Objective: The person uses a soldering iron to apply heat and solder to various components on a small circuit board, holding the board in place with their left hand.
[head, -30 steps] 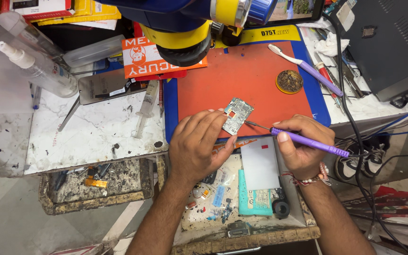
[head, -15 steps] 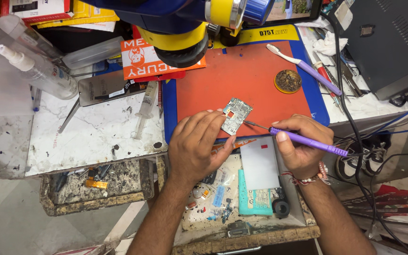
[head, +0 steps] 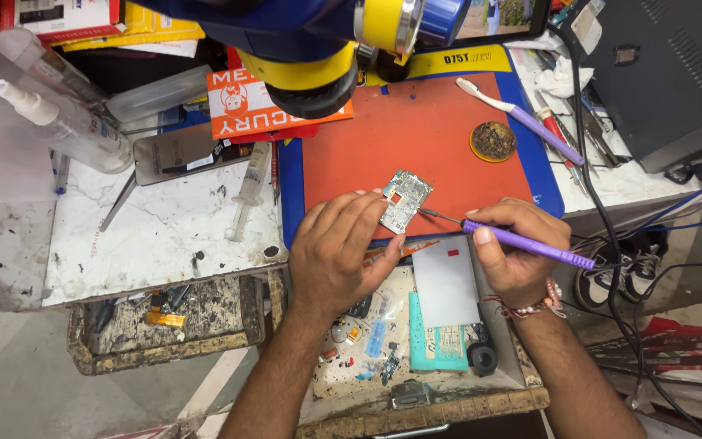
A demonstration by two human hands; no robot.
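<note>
While pinched: circuit board (head: pixel 405 200) in left grip (head: pixel 343 256)

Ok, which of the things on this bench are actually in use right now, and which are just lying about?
In use:
- small circuit board, held by the left hand
- purple-handled soldering tool, in the right hand, tip at the board
- orange mat beneath them

Lying about:
- toothbrush
- syringe
- spray bottle
- round tin of brass wool
- phone with teal case

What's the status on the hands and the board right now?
Left hand pinching small circuit board over orange mat. Right hand gripping purple soldering iron, tip at board's edge. Nothing between tip and board.
</note>
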